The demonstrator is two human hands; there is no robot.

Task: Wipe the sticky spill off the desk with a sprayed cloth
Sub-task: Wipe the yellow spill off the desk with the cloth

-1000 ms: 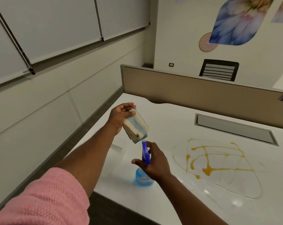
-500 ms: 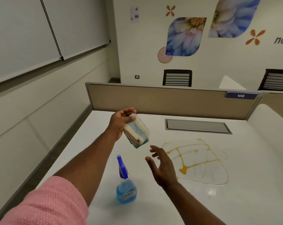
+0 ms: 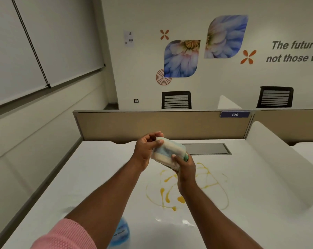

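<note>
Both hands hold a folded cloth (image 3: 167, 151), cream with pale blue stripes and a green edge, in the air above the white desk (image 3: 91, 169). My left hand (image 3: 146, 150) grips its far left end and my right hand (image 3: 185, 168) grips its near right corner. Below them a yellow-orange sticky spill (image 3: 170, 193) spreads in streaks and loops over the middle of the desk, partly hidden by my right forearm. The blue spray bottle (image 3: 122, 232) stands near the front edge, mostly covered by my left forearm.
A tan partition (image 3: 116, 126) closes off the back of the desk, with a grey cable hatch (image 3: 207, 149) just in front of it. A white divider (image 3: 277, 159) runs along the right side. Two black chairs stand beyond the partition.
My right hand let go of the spray bottle, left it standing on the desk, rose and took hold of the cloth. The view turned right and up.
</note>
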